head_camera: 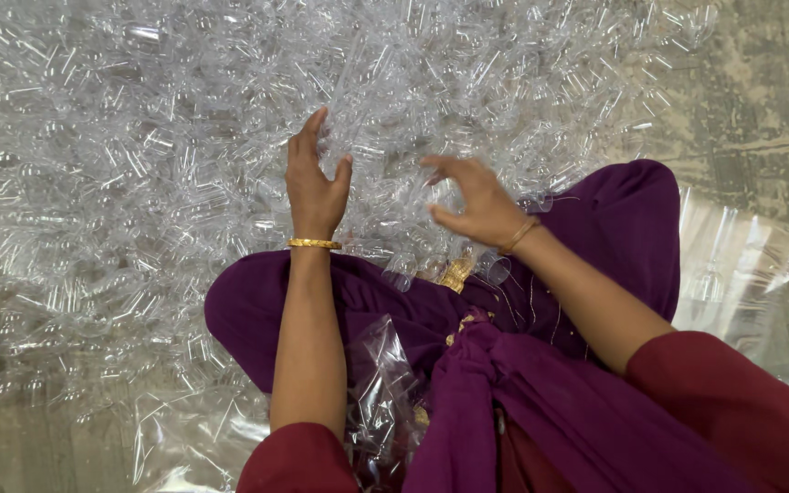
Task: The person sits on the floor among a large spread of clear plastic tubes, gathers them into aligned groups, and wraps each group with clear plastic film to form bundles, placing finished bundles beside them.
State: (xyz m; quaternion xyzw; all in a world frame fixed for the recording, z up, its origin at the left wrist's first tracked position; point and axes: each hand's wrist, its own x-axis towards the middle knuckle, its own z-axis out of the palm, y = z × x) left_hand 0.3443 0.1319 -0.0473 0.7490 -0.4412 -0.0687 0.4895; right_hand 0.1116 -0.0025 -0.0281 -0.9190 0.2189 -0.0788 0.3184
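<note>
A big heap of clear plastic tube-like pieces (157,137) covers the floor in front of me. My left hand (314,178) reaches into the heap, fingers apart, touching the clear pieces; whether it grips one is hard to tell. My right hand (472,201) hovers just over the heap with fingers curled and slightly blurred, nothing clearly in it. Both wrists wear gold bangles. My lap is covered by purple cloth (522,365), on which a few clear pieces lie near the hands.
A crumpled clear plastic bag (385,393) lies in my lap. A clear plastic sheet or bag (732,265) holding some clear pieces lies to my right. Bare worn concrete floor (769,100) shows at upper right.
</note>
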